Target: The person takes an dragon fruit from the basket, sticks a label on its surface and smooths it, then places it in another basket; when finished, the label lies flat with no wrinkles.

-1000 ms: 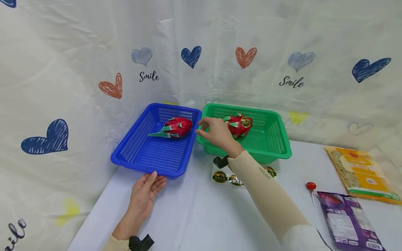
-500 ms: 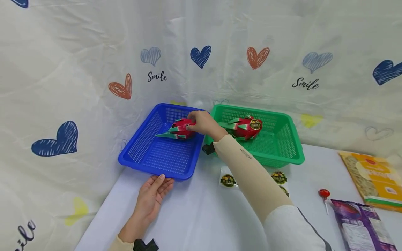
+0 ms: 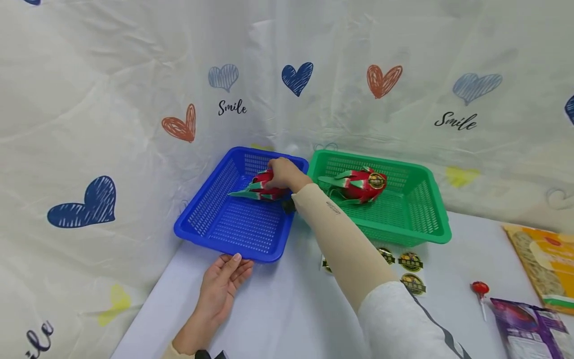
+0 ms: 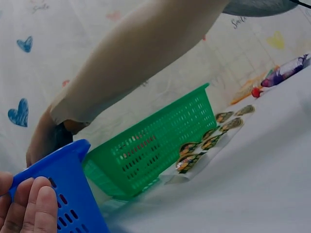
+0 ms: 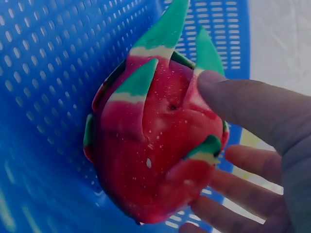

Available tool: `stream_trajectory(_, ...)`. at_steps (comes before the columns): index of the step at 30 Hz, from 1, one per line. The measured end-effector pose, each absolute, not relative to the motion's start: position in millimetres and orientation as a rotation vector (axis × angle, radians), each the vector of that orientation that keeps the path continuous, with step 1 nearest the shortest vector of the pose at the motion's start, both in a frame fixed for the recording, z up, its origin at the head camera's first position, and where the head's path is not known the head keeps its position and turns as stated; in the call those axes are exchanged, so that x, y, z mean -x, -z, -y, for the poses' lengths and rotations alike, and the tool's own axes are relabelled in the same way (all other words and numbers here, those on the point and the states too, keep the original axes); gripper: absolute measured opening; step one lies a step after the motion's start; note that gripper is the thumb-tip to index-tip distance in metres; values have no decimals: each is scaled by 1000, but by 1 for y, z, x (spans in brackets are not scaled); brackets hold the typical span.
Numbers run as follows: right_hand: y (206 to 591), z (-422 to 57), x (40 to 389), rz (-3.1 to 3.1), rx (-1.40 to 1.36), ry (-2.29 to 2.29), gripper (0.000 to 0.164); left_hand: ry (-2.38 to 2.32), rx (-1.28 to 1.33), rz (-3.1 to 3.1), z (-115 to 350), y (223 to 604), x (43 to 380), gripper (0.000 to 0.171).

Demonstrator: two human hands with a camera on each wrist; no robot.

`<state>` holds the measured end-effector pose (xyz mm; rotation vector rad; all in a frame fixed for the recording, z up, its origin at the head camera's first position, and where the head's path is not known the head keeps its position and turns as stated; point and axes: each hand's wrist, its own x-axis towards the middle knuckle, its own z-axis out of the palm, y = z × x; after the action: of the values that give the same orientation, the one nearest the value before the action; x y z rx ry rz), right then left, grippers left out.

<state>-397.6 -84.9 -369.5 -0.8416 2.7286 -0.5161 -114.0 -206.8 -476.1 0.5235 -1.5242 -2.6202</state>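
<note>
In the head view my left hand [image 3: 221, 289] holds the near rim of a blue plastic basket [image 3: 202, 243], thumb on top and fingers against the outer wall [image 4: 46, 201]. My right hand [image 3: 287, 174] grips a red dragon fruit [image 5: 150, 160] lying in that basket. In the right wrist view its thumb lies on the fruit near a green-tipped scale, and the other fingers come along the side. A green basket [image 3: 381, 160] stands to the right, with a second dragon fruit [image 3: 354, 188] inside that carries a round black-and-gold sticker [image 3: 376, 180].
A sheet of round stickers [image 3: 410, 262] lies before the green basket, partly behind my right sleeve. Farther right are a red lollipop [image 3: 480, 287], a purple packet [image 3: 522, 324] and a yellow bag [image 3: 544, 259]. A heart-printed curtain [image 3: 341, 109] hangs behind the baskets.
My right hand has moved left from the green basket's edge to the dragon fruit in the blue basket. My left hand stays at the blue rim. The head view has shifted a little.
</note>
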Motion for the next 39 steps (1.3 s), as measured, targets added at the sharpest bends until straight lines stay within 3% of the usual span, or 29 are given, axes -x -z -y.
stream_trajectory(13, 380, 98, 394, -2856, 837, 320, 45, 2626, -525, 1500, 205, 478, 113, 12)
stream_trajectory(27, 366, 92, 385, -2842, 869, 454, 51, 2615, -534, 1473, 202, 479, 112, 10)
stream_trajectory(34, 342, 78, 369, -2828, 948, 565, 42, 2615, -532, 1479, 201, 477, 112, 13)
stream_trajectory(39, 325, 62, 353, -2861, 934, 589, 52, 2623, -526, 1472, 201, 477, 111, 15)
